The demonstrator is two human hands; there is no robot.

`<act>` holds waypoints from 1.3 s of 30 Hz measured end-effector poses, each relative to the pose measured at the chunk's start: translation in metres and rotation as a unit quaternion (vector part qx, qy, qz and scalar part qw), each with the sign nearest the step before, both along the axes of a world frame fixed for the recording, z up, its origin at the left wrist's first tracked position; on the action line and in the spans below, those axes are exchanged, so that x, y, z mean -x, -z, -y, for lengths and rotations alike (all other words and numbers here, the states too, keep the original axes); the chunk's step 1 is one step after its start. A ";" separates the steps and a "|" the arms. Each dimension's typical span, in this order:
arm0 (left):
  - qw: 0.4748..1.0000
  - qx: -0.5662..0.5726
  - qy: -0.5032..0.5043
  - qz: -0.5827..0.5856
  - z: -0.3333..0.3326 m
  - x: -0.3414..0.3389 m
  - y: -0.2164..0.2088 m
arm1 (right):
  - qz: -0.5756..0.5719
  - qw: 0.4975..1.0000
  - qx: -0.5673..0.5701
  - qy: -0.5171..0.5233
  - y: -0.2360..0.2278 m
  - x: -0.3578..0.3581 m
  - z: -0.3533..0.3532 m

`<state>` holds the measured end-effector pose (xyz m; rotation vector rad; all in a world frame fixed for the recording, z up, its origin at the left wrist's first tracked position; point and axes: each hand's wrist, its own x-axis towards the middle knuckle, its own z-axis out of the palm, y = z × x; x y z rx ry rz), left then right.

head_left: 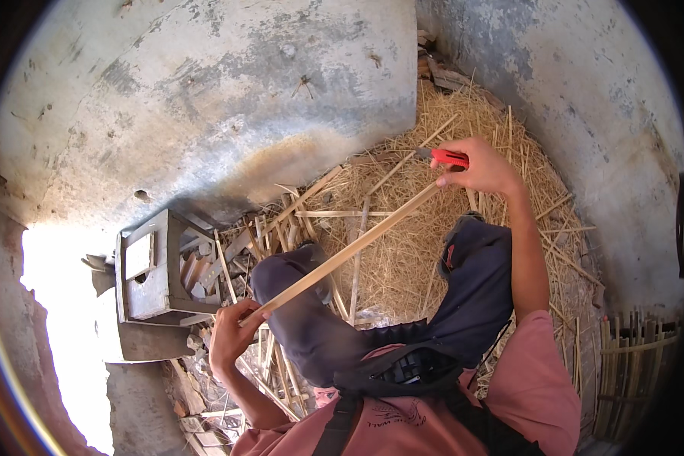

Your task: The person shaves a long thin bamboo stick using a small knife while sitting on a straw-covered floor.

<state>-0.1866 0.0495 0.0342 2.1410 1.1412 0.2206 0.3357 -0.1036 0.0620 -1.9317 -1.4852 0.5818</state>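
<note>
A long, flat, pale strip of wood or bamboo [349, 249] slants across my lap, from lower left to upper right. At its lower end my left hand [232, 334] is closed, the strip pinched between thumb and fingers. My right hand [480, 166] is wrapped round a red utility knife [450, 157], whose blade points left. The upper end of the strip meets the thumb and fingertips of that same hand, just below the knife. Below the strip are my bent knees in dark trousers [304, 334].
Fine shavings [403, 266] cover the floor, with several loose strips among them. At left, a weathered wooden box [148, 266] with an open side stands by a bright opening. Worn plaster walls [228, 83] rise ahead and right. A slatted bundle [634, 365] stands at lower right.
</note>
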 end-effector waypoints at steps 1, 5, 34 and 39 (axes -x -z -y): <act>1.000 -0.001 0.014 0.000 0.000 0.000 0.002 | 0.003 1.000 0.004 0.002 0.000 -0.002 0.001; 0.995 -0.003 0.093 -0.041 -0.005 0.005 0.005 | 0.022 0.999 -0.035 0.035 -0.007 0.005 0.000; 0.941 0.157 -0.036 0.297 0.045 -0.161 0.023 | 0.056 0.977 -0.167 -0.116 0.051 0.122 -0.029; 0.951 0.096 -0.013 0.293 0.049 -0.169 0.023 | 0.105 0.964 -0.202 -0.135 0.060 0.130 -0.027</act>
